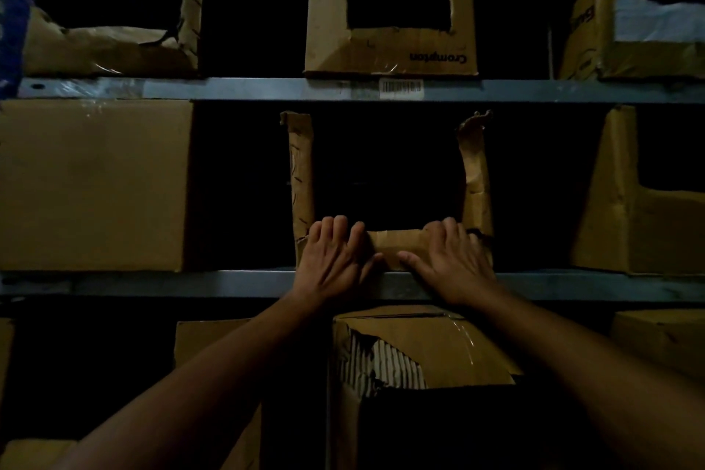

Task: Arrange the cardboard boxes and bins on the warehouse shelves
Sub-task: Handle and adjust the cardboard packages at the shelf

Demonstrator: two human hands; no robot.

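The cut-open bin (395, 243) stands on the middle shelf (190, 284), at its front edge and near the centre of the view. It is a cardboard box with most of its front cut away, leaving a low front lip and two ragged side strips that rise toward the shelf above. The left hand (332, 259) grips the left end of that lip. Its fingers (335, 227) lie close together and are hooked over the top edge, with the thumb laid on the front face. The right hand (452, 259) holds the right end the same way, fingers curled over the edge and thumb pointing inward along the lip. The inside of the bin is too dark to show what it holds, if anything.

On the same shelf a closed box (91, 183) stands well to the left and another cut bin (641, 221) to the right, each apart from the centre bin. On the upper shelf (267, 90), which bears a barcode label (400, 86), are three more cut bins, and the middle one (389, 50) has "Crompton" printed upside down. Below the hands sits a torn box (438, 351) with its corrugated layer exposed.
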